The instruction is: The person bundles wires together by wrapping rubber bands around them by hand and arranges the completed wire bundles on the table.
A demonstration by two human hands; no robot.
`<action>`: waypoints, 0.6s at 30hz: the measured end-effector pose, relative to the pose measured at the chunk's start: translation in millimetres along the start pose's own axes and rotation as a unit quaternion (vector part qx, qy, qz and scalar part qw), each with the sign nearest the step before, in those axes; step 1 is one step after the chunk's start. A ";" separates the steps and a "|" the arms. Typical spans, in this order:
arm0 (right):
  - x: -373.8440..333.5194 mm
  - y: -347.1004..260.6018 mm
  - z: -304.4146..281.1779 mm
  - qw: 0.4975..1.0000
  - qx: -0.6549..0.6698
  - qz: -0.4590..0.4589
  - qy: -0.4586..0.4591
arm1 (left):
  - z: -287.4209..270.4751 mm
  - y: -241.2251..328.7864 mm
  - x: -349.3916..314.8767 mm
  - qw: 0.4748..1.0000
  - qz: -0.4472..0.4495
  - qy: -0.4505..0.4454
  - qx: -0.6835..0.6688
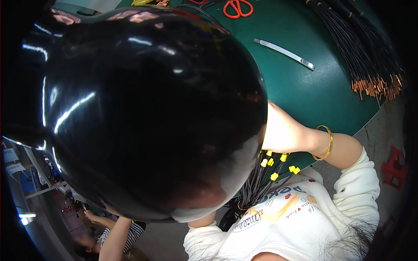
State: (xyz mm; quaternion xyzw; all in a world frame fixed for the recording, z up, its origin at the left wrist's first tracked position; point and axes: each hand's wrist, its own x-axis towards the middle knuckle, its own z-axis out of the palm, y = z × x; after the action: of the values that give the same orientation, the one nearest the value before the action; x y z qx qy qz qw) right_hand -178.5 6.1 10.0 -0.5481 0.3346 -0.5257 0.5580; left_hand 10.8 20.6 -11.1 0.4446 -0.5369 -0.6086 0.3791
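A large glossy black rounded object (pixel 152 108) blocks most of the head view; its kind cannot be made out. My right hand (pixel 282 130) reaches behind its right edge, so the fingers are hidden. A gold bangle circles that wrist. Just below this hand hangs a bunch of black cables (pixel 254 189) with small yellow connectors (pixel 270 162), close to my white sweatshirt. Whether my fingers grip these cables is not visible. Of my left arm only a short piece of forearm shows under the black object; my left hand is covered by it.
On the green table (pixel 300 95) lie a slim silver metal tool (pixel 285 54), red-handled scissors (pixel 237 8) and bundles of black cables (pixel 348 39) with copper-coloured ends. At lower left another person in a striped top (pixel 135 235) sits nearby, and a bare arm (pixel 114 241) shows.
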 end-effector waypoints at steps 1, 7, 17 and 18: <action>-0.1 1.0 -0.9 1.000 -0.002 0.000 0.003 | 4.7 2.4 1.6 1.000 -0.001 -0.001 -0.001; 2.9 -1.5 3.4 1.000 0.003 -0.003 0.004 | 6.4 11.6 0.7 0.989 0.118 0.080 0.033; 3.2 0.5 -7.5 1.000 0.002 0.015 0.000 | -3.6 13.9 6.5 0.995 0.010 0.026 -0.099; 2.2 0.0 -5.8 1.000 -0.001 0.014 -0.007 | -3.5 13.9 5.7 0.994 0.006 0.009 -0.110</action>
State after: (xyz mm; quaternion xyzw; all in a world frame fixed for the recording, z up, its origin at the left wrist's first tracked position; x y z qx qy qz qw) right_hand -183.5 2.5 9.4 -0.5471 0.3390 -0.5139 0.5671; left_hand 12.1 12.2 1.8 0.4025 -0.4659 -0.6579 0.4337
